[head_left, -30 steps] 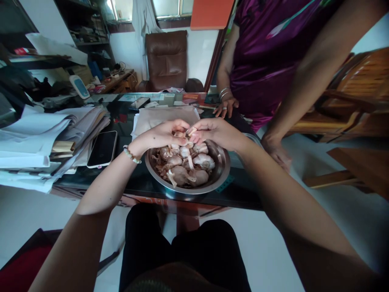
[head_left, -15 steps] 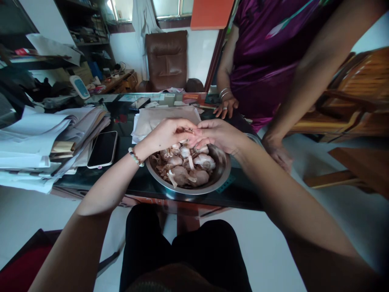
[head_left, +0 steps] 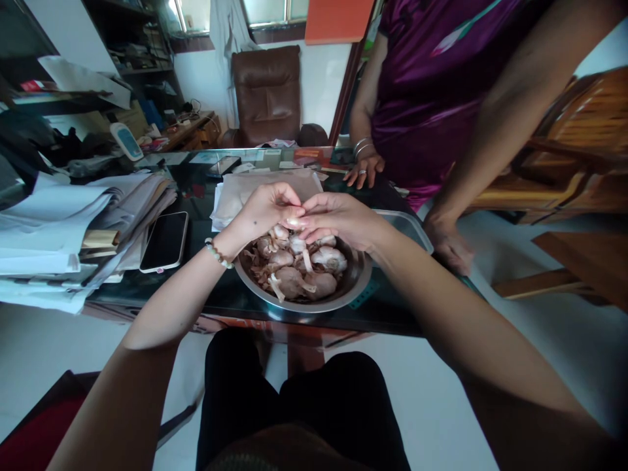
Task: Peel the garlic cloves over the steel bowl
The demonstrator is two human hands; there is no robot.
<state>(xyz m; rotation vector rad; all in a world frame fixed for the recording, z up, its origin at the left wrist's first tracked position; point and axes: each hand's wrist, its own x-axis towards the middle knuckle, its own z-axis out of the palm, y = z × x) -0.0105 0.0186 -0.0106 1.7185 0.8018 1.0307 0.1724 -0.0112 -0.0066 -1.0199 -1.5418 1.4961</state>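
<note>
A steel bowl (head_left: 360,282) full of garlic bulbs (head_left: 321,286) and loose papery skins stands near the front edge of the glass-topped desk. Over its far rim my two hands meet. My right hand (head_left: 338,217) has its fingers curled round a pale garlic clove (head_left: 295,222), which shows at the fingertips. My left hand (head_left: 272,208), a beaded bracelet on its wrist, pinches at that same clove with thumb and forefinger. Part of the clove is hidden by the fingers.
Left of the bowl lie a phone (head_left: 165,242) and a tall stack of papers (head_left: 59,222). Behind it are more papers (head_left: 235,193). A clear plastic container (head_left: 412,226) sits to the right, by a person in a purple top (head_left: 426,104) whose hand (head_left: 364,169) rests on the desk.
My fingers have shifted and parted slightly, so the pale clove now shows between them. My left thumb and forefinger have drawn a little to the left. The bowl stays put.
</note>
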